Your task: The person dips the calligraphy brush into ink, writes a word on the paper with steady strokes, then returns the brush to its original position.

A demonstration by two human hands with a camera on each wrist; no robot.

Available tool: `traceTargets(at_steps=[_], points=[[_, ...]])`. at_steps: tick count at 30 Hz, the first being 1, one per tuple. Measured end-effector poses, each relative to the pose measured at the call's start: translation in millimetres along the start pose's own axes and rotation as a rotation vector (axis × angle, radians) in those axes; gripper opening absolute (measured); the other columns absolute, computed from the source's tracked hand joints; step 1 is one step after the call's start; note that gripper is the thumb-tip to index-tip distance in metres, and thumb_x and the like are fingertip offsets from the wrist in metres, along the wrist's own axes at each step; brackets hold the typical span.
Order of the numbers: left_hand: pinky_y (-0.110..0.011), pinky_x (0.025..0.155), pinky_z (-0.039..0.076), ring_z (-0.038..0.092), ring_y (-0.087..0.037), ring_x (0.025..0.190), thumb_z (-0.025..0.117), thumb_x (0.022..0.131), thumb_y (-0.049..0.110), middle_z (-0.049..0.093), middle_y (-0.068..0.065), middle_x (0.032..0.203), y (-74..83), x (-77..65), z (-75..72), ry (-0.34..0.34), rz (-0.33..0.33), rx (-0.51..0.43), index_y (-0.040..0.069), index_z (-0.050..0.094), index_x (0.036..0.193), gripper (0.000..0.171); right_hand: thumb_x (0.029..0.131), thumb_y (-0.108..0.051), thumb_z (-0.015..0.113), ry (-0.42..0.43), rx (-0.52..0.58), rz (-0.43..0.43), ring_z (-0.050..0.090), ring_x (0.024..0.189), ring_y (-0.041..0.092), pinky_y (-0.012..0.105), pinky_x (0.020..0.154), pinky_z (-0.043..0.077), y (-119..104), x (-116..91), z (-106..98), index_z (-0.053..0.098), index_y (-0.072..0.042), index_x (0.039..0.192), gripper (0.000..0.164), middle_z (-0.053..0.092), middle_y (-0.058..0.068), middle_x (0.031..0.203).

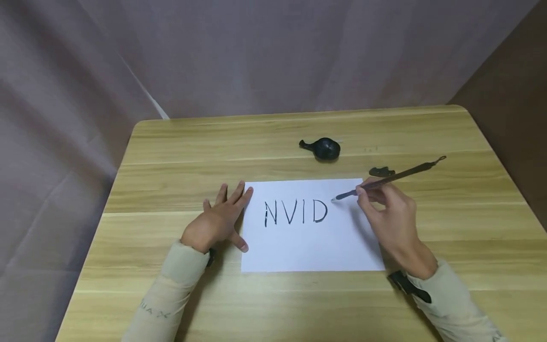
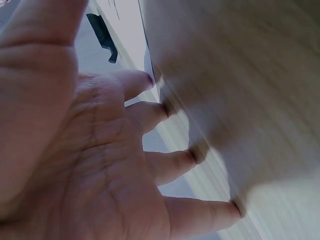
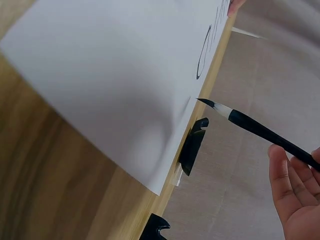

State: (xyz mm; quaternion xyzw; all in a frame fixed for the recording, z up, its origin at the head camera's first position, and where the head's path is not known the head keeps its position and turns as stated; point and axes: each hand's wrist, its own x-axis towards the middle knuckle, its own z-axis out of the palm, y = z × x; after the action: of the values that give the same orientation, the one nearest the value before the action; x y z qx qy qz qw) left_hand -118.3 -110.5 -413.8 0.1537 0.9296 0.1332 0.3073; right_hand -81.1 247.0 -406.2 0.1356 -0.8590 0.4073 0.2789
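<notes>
A white sheet of paper (image 1: 312, 251) lies on the table, with the black brushed letters "NVID" across its upper half. My left hand (image 1: 215, 221) rests at the sheet's left side, fingers spread; thumb and index fingertips touch the edge. In the left wrist view the fingertips press down on the surface. My right hand (image 1: 395, 218) pinches a dark-handled ink brush (image 1: 403, 174), also seen in the right wrist view as a brush (image 3: 260, 130) with a pale, black-tipped head. Its tip hovers just right of the "D", seemingly a little above the paper.
Behind the sheet sits a shiny black gourd-shaped object (image 1: 326, 149). A small wavy black piece (image 1: 381, 172) lies near the sheet's top right corner, beyond the right hand. The wooden table (image 1: 205, 147) ends at a grey curtain (image 1: 256, 57).
</notes>
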Motion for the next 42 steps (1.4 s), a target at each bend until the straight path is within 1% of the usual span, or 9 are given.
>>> traceTargets(at_steps=[5, 14, 23, 29, 33, 39, 42], points=[[-0.083, 0.116, 0.005, -0.017, -0.044, 0.160, 0.101, 0.065, 0.042, -0.015, -0.003, 0.177, 1.2, 0.4, -1.0, -0.016, -0.011, 0.001, 0.022, 0.000, 0.172, 0.148, 0.087, 0.016, 0.076, -0.015, -0.007, 0.007, 0.062, 0.094, -0.019, 0.005, 0.083, 0.052, 0, -1, -2, 0.070, 0.009, 0.107, 0.022, 0.076, 0.019, 0.099], [-0.083, 0.116, 0.004, -0.018, -0.044, 0.160, 0.101, 0.063, 0.042, -0.016, -0.003, 0.177, -0.4, 1.7, 0.8, -0.024, -0.015, -0.003, 0.023, -0.001, 0.172, 0.151, 0.089, 0.015, 0.073, -0.025, -0.005, 0.017, 0.062, 0.093, -0.019, 0.006, 0.082, 0.052, 0, 0, -3, 0.070, 0.010, 0.107, 0.019, 0.075, 0.019, 0.099], [-0.083, 0.116, 0.005, -0.017, -0.045, 0.160, 0.101, 0.063, 0.042, -0.015, -0.003, 0.177, 0.6, 1.4, 1.8, -0.018, -0.003, -0.005, 0.023, 0.000, 0.172, 0.150, 0.088, 0.016, 0.073, -0.026, -0.027, 0.018, 0.060, 0.095, -0.020, 0.005, 0.083, 0.051, 1, -2, -6, 0.070, 0.010, 0.107, 0.020, 0.076, 0.020, 0.099], [-0.083, 0.116, 0.005, -0.017, -0.044, 0.160, 0.101, 0.064, 0.041, -0.015, -0.003, 0.177, 1.2, 0.9, 1.3, -0.013, 0.000, -0.019, 0.022, 0.001, 0.172, 0.149, 0.087, 0.016, 0.073, -0.044, -0.032, 0.020, 0.059, 0.093, -0.022, 0.005, 0.082, 0.051, -2, -9, -9, 0.071, 0.010, 0.106, 0.020, 0.077, 0.020, 0.098], [-0.083, 0.116, 0.005, -0.016, -0.044, 0.160, 0.101, 0.065, 0.041, -0.015, -0.003, 0.177, 1.4, 0.9, 0.4, -0.012, 0.001, -0.012, 0.021, 0.001, 0.172, 0.148, 0.085, 0.016, 0.073, -0.052, -0.044, 0.020, 0.059, 0.093, -0.022, 0.004, 0.083, 0.051, -7, -16, -12, 0.072, 0.009, 0.105, 0.021, 0.078, 0.019, 0.097], [-0.082, 0.117, 0.004, -0.018, -0.044, 0.160, 0.100, 0.065, 0.042, -0.016, -0.003, 0.177, 1.0, 1.8, -0.9, -0.022, -0.008, -0.008, 0.021, -0.001, 0.172, 0.148, 0.082, 0.016, 0.075, -0.060, -0.047, -0.006, 0.062, 0.092, -0.019, 0.005, 0.083, 0.051, -15, -28, -15, 0.073, 0.006, 0.101, 0.022, 0.078, 0.015, 0.094], [-0.082, 0.117, 0.004, -0.017, -0.044, 0.160, 0.100, 0.065, 0.042, -0.016, -0.003, 0.177, 0.8, 2.5, -1.0, -0.023, -0.009, -0.003, 0.021, -0.001, 0.172, 0.148, 0.080, 0.016, 0.076, -0.052, -0.037, -0.023, 0.062, 0.093, -0.018, 0.006, 0.084, 0.051, -18, -31, -17, 0.074, 0.007, 0.101, 0.023, 0.078, 0.016, 0.093]])
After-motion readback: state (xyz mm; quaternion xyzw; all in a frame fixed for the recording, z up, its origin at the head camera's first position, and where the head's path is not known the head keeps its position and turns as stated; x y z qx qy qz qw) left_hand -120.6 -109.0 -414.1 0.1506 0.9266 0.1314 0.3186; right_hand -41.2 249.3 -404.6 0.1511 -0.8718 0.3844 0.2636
